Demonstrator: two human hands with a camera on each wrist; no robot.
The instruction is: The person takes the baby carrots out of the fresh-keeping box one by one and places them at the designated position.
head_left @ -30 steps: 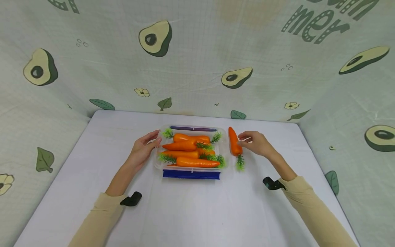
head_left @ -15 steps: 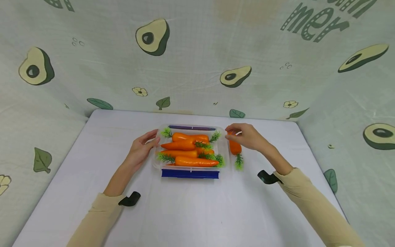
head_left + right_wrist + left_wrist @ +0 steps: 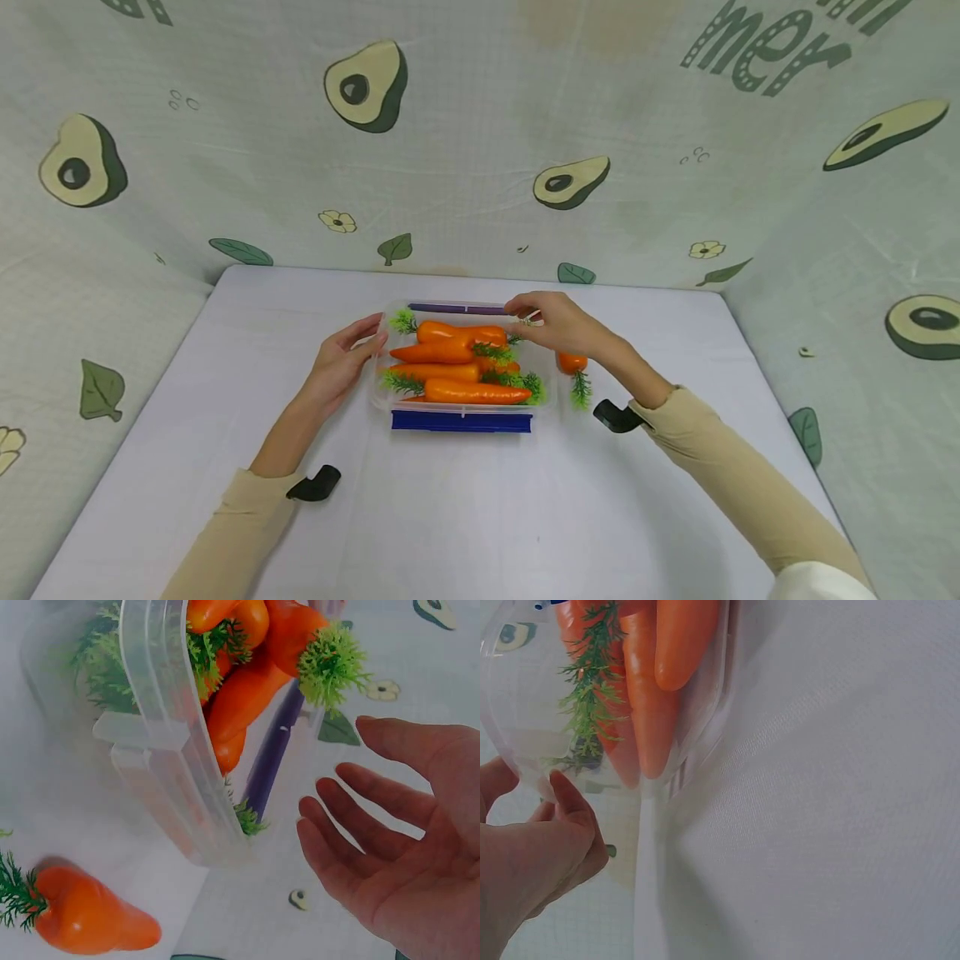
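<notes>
Over the last second my right hand (image 3: 555,321) moves off the right side of the loose carrot (image 3: 572,363), crosses above its tip and now hangs by the far right corner of the box (image 3: 536,357). Status: released; the right wrist view shows loosely bent fingers, nothing between them, apart from the box wall and the purple clip (image 3: 457,309). My left hand (image 3: 342,364) is unchanged, thumb and fingers pinching the clear wall at the left end. The loose carrot has not shifted: it lies on the table (image 3: 465,517) just beside the box, leaves toward me, its tip end hidden behind my right hand in the head view. The carrots (image 3: 480,392) inside keep the same heap; the blue clip (image 3: 461,422) hangs at the near side. Reading: nothing was carried across, so the loose carrot remains outside; I judge the work has passed from it to the box itself, held steady from the left.
</notes>
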